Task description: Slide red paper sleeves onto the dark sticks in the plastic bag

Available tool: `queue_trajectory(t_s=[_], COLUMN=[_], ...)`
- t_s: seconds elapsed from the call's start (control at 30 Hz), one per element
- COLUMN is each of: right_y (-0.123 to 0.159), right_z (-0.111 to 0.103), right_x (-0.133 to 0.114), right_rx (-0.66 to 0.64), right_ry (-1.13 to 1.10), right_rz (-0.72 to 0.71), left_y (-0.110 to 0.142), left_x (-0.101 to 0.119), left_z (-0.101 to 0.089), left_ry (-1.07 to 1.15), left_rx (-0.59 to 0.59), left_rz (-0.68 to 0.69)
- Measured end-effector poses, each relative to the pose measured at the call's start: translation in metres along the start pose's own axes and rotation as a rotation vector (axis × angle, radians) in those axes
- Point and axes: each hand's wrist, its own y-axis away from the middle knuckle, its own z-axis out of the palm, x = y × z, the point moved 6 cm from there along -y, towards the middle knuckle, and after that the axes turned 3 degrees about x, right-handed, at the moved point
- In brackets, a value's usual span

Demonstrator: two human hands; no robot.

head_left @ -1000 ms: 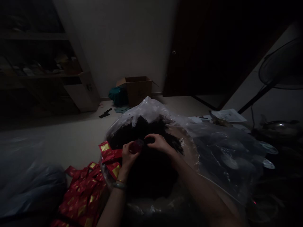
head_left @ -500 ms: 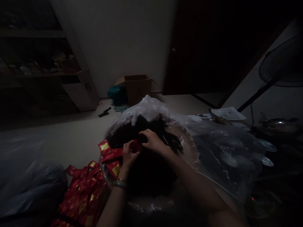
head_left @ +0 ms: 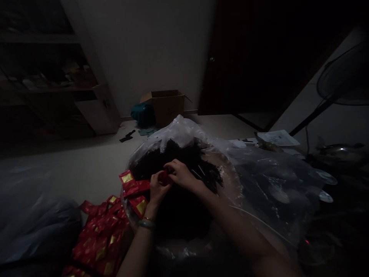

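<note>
The room is dark. The left hand (head_left: 158, 185) holds a small red packet (head_left: 165, 176). The packet sits between the two hands, up by the fingertips of the left hand. The left thumb is on its near side and the other left fingers are on its far side. The right hand (head_left: 181, 174) comes in from the right, and its fingers bend over the far right side of the packet. So both hands are closed on it. The fingers hide most of the packet, so I cannot tell if its top is open.

The hands and the packet are above a big dark heap (head_left: 175, 152). The heap lies in a round tub (head_left: 232, 173) lined with clear plastic (head_left: 183, 129), which bunches up at the far side. Just right of the right hand are thin shiny sticks (head_left: 198, 171), too dark to make out well.

On the left rim of the tub, near the left hand, lie a few red packs (head_left: 128, 182) with gold squares. Lower down on the left is a big red pile (head_left: 99, 234) of the same kind. A green bangle (head_left: 146, 224) is on the left wrist. Far off, by the wall, stands an open brown box (head_left: 168, 107) with a teal bag (head_left: 142, 114) on its left. A fan (head_left: 341, 77) stands at the far right.
</note>
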Motion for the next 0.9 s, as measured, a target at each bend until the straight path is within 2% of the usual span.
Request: queue_trajectory(t_s=[0.07,0.17,0.23,0.4,0.57,0.67,0.73,0.9], right_y=[0.001,0.007,0.013,0.026,0.027,0.026,0.025,0.019], right_z=[0.003,-0.005,-0.011,0.006,0.032,0.043,0.043,0.018], right_x=[-0.002,-0.005,-0.007,-0.013,-0.017,-0.014,-0.009,0.009], right_rx=[-0.013,0.088,0.126,-0.132,-0.235,-0.259,-0.254,-0.161], right_ry=[-0.013,-0.03,0.063,0.492,0.674,0.679,0.653,0.437], right_rz=[-0.036,-0.068,-0.059,-0.09,-0.138,-0.129,-0.089,-0.015], left_y=[0.0,0.0,0.001,0.003,0.004,0.005,0.006,0.003], left_x=[-0.001,-0.004,-0.003,0.004,0.005,0.005,0.006,0.009], left_z=[0.0,-0.002,-0.004,-0.002,-0.002,0.0,0.001,0.004], left_ry=[0.009,0.013,0.009,-0.004,-0.03,-0.062,-0.09,-0.174], left_rx=[0.0,0.043,0.072,0.051,0.044,0.032,0.029,-0.015], left_rz=[0.0,-0.007,-0.003,0.064,0.103,0.131,0.148,0.113])
